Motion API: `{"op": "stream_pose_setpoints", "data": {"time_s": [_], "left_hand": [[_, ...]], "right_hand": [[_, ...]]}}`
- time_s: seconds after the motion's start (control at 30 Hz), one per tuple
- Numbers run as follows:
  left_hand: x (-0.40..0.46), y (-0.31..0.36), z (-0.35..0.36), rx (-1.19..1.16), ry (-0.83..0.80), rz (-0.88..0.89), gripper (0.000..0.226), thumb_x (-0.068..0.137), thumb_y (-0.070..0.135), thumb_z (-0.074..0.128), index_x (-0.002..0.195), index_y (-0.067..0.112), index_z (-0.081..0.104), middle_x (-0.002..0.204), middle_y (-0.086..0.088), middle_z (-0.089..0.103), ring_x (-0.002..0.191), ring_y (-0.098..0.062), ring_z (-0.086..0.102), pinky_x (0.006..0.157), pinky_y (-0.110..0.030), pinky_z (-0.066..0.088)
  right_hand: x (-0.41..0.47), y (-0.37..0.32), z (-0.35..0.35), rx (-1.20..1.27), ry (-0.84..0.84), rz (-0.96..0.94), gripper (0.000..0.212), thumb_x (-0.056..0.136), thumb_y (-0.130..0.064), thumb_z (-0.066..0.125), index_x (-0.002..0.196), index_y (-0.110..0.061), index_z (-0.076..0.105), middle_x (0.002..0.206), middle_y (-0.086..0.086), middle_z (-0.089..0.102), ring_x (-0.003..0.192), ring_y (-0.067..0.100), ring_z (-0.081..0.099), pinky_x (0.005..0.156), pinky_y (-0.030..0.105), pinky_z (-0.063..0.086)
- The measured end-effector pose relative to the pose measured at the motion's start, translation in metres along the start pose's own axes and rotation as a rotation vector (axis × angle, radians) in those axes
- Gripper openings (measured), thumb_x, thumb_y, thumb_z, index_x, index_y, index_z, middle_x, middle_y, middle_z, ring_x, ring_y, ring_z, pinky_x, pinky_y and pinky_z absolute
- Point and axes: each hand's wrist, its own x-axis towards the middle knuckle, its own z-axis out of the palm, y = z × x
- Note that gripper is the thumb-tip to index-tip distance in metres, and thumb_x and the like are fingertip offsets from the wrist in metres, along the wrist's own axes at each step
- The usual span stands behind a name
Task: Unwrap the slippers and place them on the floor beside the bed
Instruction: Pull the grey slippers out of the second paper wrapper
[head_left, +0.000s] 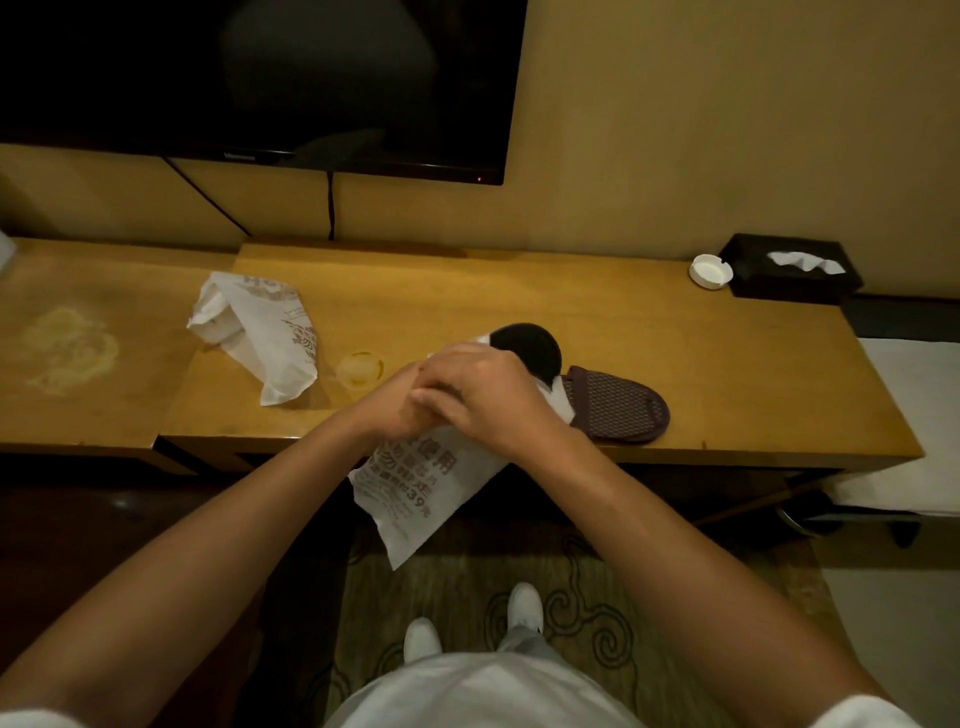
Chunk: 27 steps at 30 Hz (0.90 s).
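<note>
Both hands, the left hand (395, 400) and right hand (483, 395), meet at the counter (727, 374) edge, fingers (441, 400) pinching the printed wrapper (421, 493) apparently to peel it off a dark slipper (524, 348), while another slipper (618, 405) lies bare just beside, waiting for the floor.

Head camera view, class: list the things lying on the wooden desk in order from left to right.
Crumpled empty wrapper → both hands working the printed wrapper at the desk edge → unwrapped brown slipper → white ashtray → black tissue box.
</note>
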Motion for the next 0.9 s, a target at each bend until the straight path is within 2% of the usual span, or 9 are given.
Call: {"op": "stream_pose_setpoints", "data": {"time_s": [0.1,0.17,0.23,0.3,0.43,0.6,0.7,0.8,0.9], "left_hand": [[0.003,0.003,0.000,0.014,0.048,-0.029,0.029,0.084,0.034,0.068,0.111,0.041,0.061,0.109,0.013,0.064,0.104,0.005,0.064,0.083,-0.018,0.052],[0.006,-0.004,0.001,-0.030,0.082,-0.033,0.042,0.084,0.021,0.077,0.124,0.030,0.064,0.123,0.005,0.067,0.115,-0.010,0.065,0.092,-0.032,0.055],[0.007,-0.010,0.000,-0.067,0.096,-0.073,0.060,0.084,0.003,0.079,0.139,0.013,0.057,0.137,-0.005,0.062,0.127,-0.019,0.059,0.103,-0.040,0.051],[0.007,-0.018,-0.002,-0.095,0.094,-0.099,0.065,0.083,-0.008,0.077,0.141,0.003,0.052,0.137,-0.009,0.062,0.125,-0.018,0.060,0.099,-0.035,0.053],[0.005,-0.022,-0.006,-0.120,0.132,-0.116,0.064,0.082,-0.011,0.076,0.140,0.003,0.052,0.134,-0.008,0.064,0.119,-0.014,0.063,0.095,-0.032,0.054],[-0.003,-0.020,-0.017,-0.064,0.169,-0.140,0.051,0.084,-0.002,0.069,0.117,0.034,0.056,0.103,0.042,0.068,0.101,0.022,0.060,0.079,-0.002,0.047],[-0.004,-0.022,-0.024,-0.021,0.164,-0.178,0.050,0.083,-0.006,0.070,0.111,0.034,0.058,0.100,0.032,0.071,0.096,0.024,0.060,0.077,0.000,0.046],[-0.003,-0.029,-0.031,0.040,0.170,-0.156,0.058,0.082,-0.017,0.071,0.119,0.025,0.054,0.118,0.015,0.057,0.097,0.022,0.057,0.080,0.003,0.041],[0.000,-0.038,-0.036,0.088,0.170,-0.136,0.060,0.083,-0.018,0.069,0.122,0.022,0.047,0.112,0.019,0.053,0.092,0.027,0.055,0.076,0.005,0.040]], "right_hand": [[-0.003,0.003,-0.004,0.224,0.208,0.083,0.020,0.096,-0.025,0.069,0.106,-0.012,0.080,0.105,0.003,0.079,0.100,0.017,0.070,0.090,0.036,0.054],[-0.002,0.009,-0.014,0.240,0.419,0.134,0.018,0.097,-0.021,0.068,0.104,-0.010,0.080,0.105,0.003,0.078,0.101,0.017,0.070,0.090,0.033,0.053],[0.002,0.022,-0.025,0.116,0.497,0.202,0.016,0.097,-0.021,0.068,0.104,-0.013,0.079,0.106,0.000,0.077,0.103,0.017,0.068,0.090,0.031,0.051],[0.004,0.039,-0.036,0.060,0.373,0.333,0.019,0.096,-0.031,0.068,0.108,-0.019,0.077,0.110,-0.005,0.076,0.106,0.014,0.065,0.091,0.033,0.052],[-0.006,0.055,-0.040,0.240,0.093,0.459,0.032,0.088,-0.048,0.074,0.113,-0.028,0.074,0.108,-0.010,0.075,0.101,0.009,0.067,0.087,0.033,0.058],[-0.019,0.062,-0.031,0.301,0.053,0.452,0.056,0.080,-0.046,0.083,0.129,-0.031,0.062,0.120,-0.011,0.069,0.107,0.008,0.064,0.084,0.022,0.055],[-0.024,0.067,-0.033,0.376,-0.043,0.427,0.065,0.078,-0.041,0.084,0.136,-0.036,0.055,0.122,-0.017,0.065,0.106,-0.006,0.063,0.080,0.008,0.050],[-0.027,0.070,-0.036,0.599,-0.016,0.476,0.044,0.089,-0.036,0.075,0.131,-0.033,0.062,0.120,-0.014,0.071,0.108,-0.001,0.067,0.089,0.026,0.058],[-0.026,0.072,-0.037,0.647,0.003,0.487,0.034,0.092,-0.034,0.070,0.126,-0.030,0.069,0.115,-0.011,0.075,0.107,0.006,0.071,0.092,0.039,0.060]]}}
